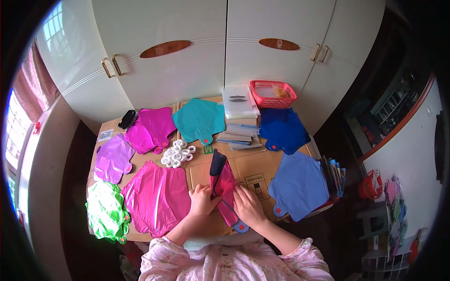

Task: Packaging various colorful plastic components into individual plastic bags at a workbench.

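In front of me, near the front edge of the cardboard, lies a folded foil balloon bundle [227, 185], long and narrow, with pink and dark navy faces. A blue tab with a red dot shows at its near end. On its left side my left hand [203, 200] is closed, thumb and fingers pinching the foil edge. My right hand [248, 204] grips the right edge, its fingers together on the pink foil and its thumb out of sight. Left of my hands a flat stack of pink foil balloons [157, 199] lies spread. Blue-grey foil balloons [300, 185] lie to the right.
White ribbon rolls [177, 153] are heaped at the middle. Behind are teal foil balloons [199, 119], stacked clear packets [240, 100], a red basket [273, 95] and dark blue foil balloons [283, 130]. Magenta [151, 129], purple [113, 158] and green foil balloons [107, 210] line the left. White cabinets [159, 28] stand behind.
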{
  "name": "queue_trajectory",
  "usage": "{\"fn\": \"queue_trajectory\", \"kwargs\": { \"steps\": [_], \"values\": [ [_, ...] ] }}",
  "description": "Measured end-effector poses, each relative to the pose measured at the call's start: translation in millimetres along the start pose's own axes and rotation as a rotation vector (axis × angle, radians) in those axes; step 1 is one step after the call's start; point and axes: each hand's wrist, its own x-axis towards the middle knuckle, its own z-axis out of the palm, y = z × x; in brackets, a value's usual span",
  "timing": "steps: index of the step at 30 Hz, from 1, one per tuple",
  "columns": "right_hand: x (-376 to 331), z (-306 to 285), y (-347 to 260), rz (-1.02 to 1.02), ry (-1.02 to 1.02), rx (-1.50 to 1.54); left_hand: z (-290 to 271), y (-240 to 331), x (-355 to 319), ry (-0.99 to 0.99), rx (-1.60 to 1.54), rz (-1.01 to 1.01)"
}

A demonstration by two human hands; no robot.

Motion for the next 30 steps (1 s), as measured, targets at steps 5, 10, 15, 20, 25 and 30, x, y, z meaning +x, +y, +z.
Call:
{"fn": "queue_trajectory", "kwargs": {
  "steps": [5,10,15,20,25,30],
  "values": [
    [4,-9,0,-0.033,-0.060,0.018,1,-1,-1,0.004,0.001,0.015],
    [3,-7,0,-0.065,-0.070,0.117,-4,4,-1,0.012,-0.018,0.014],
    [4,-5,3,-0.132,-0.088,0.221,-3,1,-1,-0.005,0.012,0.012],
    [5,-5,2,-0.130,-0.109,0.232,4,-4,-1,0.019,-0.013,0.017],
    [5,-5,3,-0.127,-0.090,0.252,2,0,0,0.035,-0.040,0.021],
    [0,-5,2,-0.077,-0.080,0.256,-1,2,0,0.015,0.007,0.017]
  ]
}}
